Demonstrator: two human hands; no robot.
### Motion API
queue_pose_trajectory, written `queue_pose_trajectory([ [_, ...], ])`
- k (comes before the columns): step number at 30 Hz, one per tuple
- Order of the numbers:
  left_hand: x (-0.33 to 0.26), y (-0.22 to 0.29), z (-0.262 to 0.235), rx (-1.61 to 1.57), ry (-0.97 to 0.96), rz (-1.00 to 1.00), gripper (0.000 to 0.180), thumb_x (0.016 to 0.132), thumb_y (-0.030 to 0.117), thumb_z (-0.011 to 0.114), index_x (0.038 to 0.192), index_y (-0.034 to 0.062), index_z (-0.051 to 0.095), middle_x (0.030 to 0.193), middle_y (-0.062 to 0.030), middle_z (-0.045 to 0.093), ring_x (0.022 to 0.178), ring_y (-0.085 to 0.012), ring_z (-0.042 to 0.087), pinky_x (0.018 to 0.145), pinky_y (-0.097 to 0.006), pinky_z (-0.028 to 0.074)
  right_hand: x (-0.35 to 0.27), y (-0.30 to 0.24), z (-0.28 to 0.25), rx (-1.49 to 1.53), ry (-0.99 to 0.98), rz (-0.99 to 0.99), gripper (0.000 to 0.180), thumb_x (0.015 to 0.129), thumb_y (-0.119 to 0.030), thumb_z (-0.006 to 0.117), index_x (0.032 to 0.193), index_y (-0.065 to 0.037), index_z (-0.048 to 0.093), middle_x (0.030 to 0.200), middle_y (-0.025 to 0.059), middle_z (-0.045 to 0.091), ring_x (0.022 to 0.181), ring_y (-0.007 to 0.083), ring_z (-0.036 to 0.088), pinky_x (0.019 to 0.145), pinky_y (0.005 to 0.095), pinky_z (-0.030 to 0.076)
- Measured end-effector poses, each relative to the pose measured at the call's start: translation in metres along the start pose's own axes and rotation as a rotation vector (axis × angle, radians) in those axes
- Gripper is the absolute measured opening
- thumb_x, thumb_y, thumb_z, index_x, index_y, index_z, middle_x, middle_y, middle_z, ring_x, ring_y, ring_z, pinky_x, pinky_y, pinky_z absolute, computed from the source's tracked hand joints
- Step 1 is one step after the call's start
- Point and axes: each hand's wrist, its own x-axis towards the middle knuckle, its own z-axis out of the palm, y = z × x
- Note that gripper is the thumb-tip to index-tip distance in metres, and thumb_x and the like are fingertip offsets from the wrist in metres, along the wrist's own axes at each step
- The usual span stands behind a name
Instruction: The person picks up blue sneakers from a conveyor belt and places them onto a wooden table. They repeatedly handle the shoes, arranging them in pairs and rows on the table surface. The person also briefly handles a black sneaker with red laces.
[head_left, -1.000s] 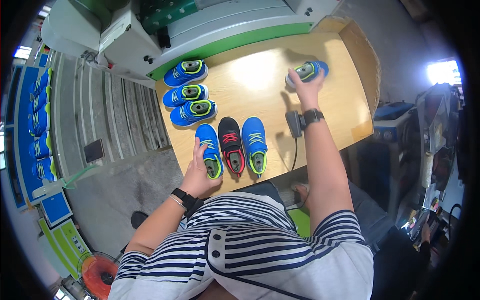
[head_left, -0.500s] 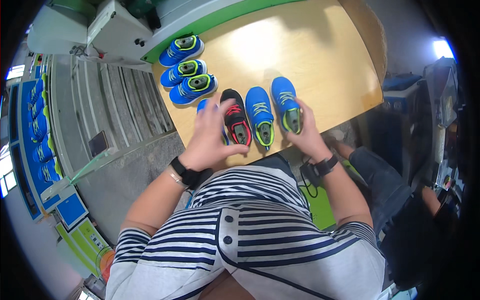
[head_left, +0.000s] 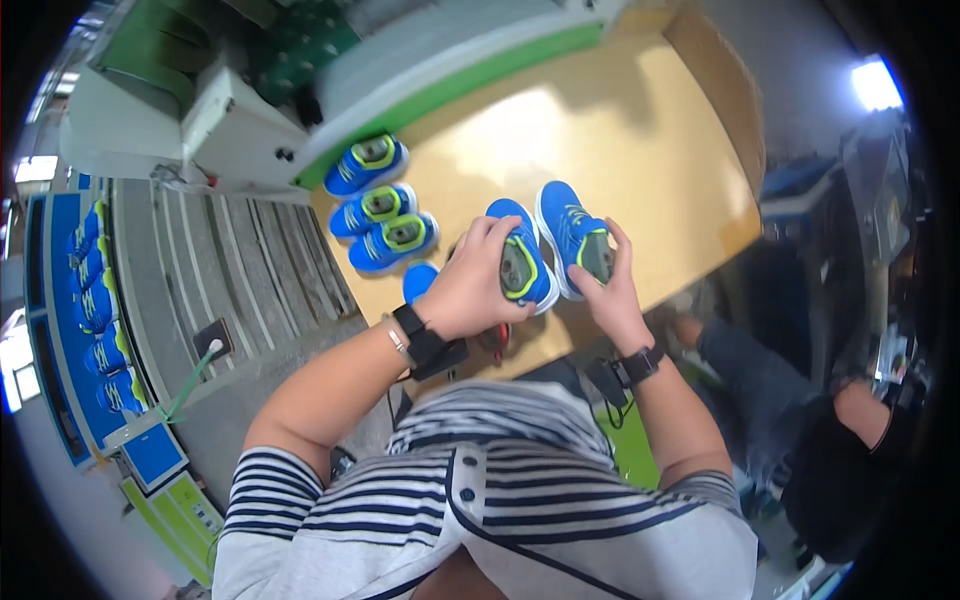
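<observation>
My left hand [head_left: 468,287] is closed over the heel of a blue shoe with a lime-green collar [head_left: 524,258] on the wooden table [head_left: 620,130]. My right hand [head_left: 612,290] grips the heel of a second blue shoe [head_left: 570,228] right beside it. The two shoes lie side by side, toes pointing away from me. Another blue shoe [head_left: 420,280] peeks out left of my left wrist. A red and black bit of one more shoe [head_left: 497,342] shows under that wrist.
Three blue shoes [head_left: 378,205] lie stacked in a column at the table's left edge. A grey conveyor [head_left: 250,270] runs on the left, with more blue shoes on a blue rack [head_left: 95,300]. A white machine [head_left: 230,115] stands behind. Another person [head_left: 820,420] sits at the right.
My right hand brought a blue shoe from the far side of the table to the near row. My left hand moved from the leftmost shoe over onto the neighbouring blue one.
</observation>
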Motion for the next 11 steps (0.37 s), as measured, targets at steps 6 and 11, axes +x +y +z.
queue_pose_trajectory([
  [6,0.046,0.023,-0.159,0.386,0.436,0.280,0.097,0.063,0.013,0.083,0.148,0.0029,0.037,0.139,-0.0220,0.041,0.134,-0.0389,0.043,0.115,-0.041,0.035,0.133,-0.139,0.006,-0.032,0.185,-0.519,0.069,0.088,-0.018,0.075,0.146,-0.008,0.040,0.134,0.0172,0.056,0.122,0.0284,0.058,0.102,0.0385,0.047],
  [11,0.120,-0.005,-0.284,0.616,0.674,0.205,0.088,0.071,0.010,0.071,0.152,0.0077,0.035,0.148,-0.0204,0.036,0.140,-0.0383,0.039,0.117,-0.040,0.034,0.284,-0.246,0.058,-0.157,0.423,-0.919,0.058,0.091,-0.022,0.074,0.140,-0.008,0.048,0.140,0.0195,0.058,0.121,0.0332,0.061,0.104,0.0435,0.046],
])
